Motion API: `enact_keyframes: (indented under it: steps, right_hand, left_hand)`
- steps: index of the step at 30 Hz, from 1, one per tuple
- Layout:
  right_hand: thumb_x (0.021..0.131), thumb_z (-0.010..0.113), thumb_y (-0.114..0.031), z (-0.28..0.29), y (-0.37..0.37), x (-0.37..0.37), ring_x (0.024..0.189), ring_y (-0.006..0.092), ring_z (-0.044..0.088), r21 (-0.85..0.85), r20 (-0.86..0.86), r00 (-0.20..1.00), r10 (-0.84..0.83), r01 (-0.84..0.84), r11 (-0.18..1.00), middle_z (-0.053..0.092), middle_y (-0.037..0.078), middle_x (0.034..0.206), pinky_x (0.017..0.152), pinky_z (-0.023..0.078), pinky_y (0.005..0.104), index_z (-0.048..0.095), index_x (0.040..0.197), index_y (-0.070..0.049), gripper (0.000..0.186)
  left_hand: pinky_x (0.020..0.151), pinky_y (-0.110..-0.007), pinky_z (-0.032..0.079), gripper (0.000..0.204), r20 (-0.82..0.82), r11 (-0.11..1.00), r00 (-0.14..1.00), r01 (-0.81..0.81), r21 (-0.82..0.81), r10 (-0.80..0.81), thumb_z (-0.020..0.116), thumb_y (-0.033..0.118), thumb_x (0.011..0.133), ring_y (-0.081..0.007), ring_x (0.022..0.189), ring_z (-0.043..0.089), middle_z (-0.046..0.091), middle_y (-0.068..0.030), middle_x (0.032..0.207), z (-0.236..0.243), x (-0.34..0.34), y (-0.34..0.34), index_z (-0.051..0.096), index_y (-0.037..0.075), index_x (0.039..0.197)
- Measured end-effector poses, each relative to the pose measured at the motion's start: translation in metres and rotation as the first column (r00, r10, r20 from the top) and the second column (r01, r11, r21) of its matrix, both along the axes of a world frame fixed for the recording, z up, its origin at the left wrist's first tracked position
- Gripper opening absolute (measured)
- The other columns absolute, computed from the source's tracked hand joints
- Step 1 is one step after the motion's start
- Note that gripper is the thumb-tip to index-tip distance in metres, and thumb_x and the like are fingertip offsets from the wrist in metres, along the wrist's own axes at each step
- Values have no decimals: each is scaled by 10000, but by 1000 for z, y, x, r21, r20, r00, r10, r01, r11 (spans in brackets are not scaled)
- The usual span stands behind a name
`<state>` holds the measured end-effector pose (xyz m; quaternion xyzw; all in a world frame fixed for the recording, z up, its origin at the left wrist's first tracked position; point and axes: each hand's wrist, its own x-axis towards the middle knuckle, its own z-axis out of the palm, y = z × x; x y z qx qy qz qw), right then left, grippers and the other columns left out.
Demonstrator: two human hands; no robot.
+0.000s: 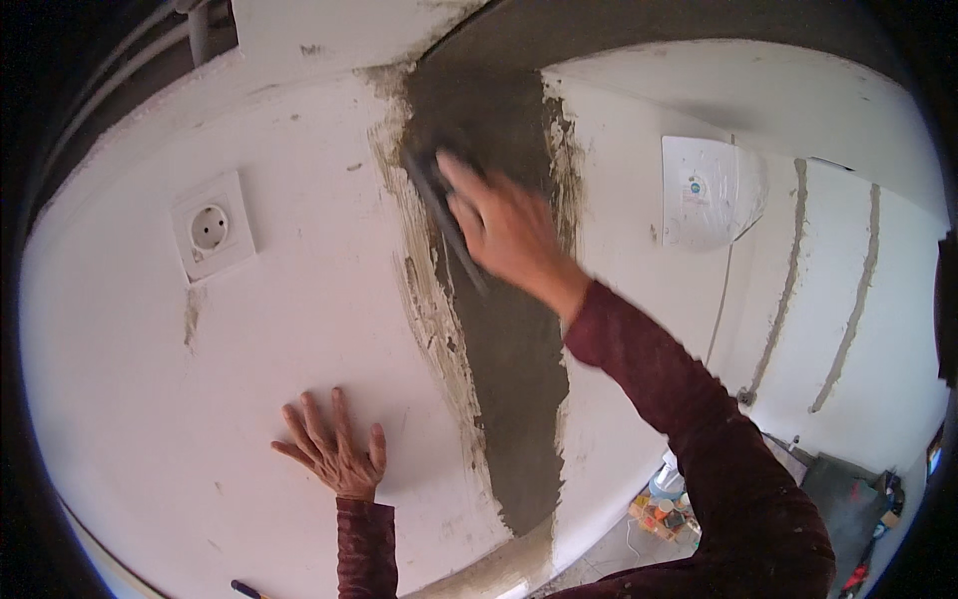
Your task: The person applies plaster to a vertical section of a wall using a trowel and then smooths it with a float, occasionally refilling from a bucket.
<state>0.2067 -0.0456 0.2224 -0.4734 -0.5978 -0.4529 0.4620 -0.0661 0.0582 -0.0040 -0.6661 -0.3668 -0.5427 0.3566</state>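
My right hand is closed round a plastering trowel, whose long dark blade is seen nearly edge-on and a little blurred. The blade lies along the left edge of a wide strip of grey-brown plaster that runs down the white wall. My left hand rests flat on the wall to the left of the strip, lower down, its fingers spread and nothing in it. Most of the trowel's handle is hidden by my right hand.
A white socket is set in the wall at left. To the right hangs a white plastic-covered box, with two narrow filled grooves beyond it. Several small items and a box sit on the floor at lower right.
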Motion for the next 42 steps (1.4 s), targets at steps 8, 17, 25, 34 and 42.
enact_keyframes:
  steps: [8, 17, 25, 34, 42]
  right_hand:
    - [925, 614, -207, -4, -1, 9, 790, 385, 664, -78, 136, 990, -44, 55, 995, 675, 202, 953, 708, 552, 467, 591, 1306, -148, 386]
    - [931, 619, -195, 29, 0, -3, 958, 387, 652, -153, 166, 980, 107, -82, 985, 688, 170, 1061, 821, 529, 451, 572, 1362, -153, 436]
    - [944, 589, -212, 46, 5, -3, 911, 388, 659, -153, 134, 987, 87, -66, 986, 670, 191, 1025, 784, 535, 478, 572, 1349, -150, 410]
    - [936, 610, -167, -5, 1, 48, 813, 278, 710, -50, 59, 991, 121, -118, 992, 682, 124, 1103, 716, 582, 392, 592, 1341, -170, 406]
    - [937, 612, -183, -53, 1, 73, 919, 340, 698, 67, 116, 989, 94, -102, 993, 697, 151, 1130, 800, 565, 432, 592, 1343, -163, 407]
  left_hand:
    - [1164, -662, -38, 609, 21, 1000, 999, 26, 8, -26, 449, 535, 945, -393, 1488, 204, 323, -123, 1575, -4, 5, 6, 488, 210, 1459]
    - [1170, -649, -33, 627, -5, 1000, 1000, -1, -13, 1, 461, 520, 943, -393, 1495, 179, 299, -133, 1590, 1, -2, 4, 463, 196, 1479]
    - [1172, -638, -46, 633, -45, 999, 998, -52, 12, 53, 415, 556, 965, -381, 1494, 189, 303, -133, 1590, -4, -4, 4, 470, 185, 1475]
    - [1170, -640, -41, 667, -53, 994, 994, -95, 54, 98, 341, 574, 984, -407, 1491, 181, 292, -164, 1589, -2, -2, 7, 453, 144, 1482]
    - [1168, -640, -49, 690, -63, 992, 991, -119, 33, 121, 324, 597, 977, -413, 1489, 179, 277, -168, 1590, -9, 3, 10, 450, 138, 1477]
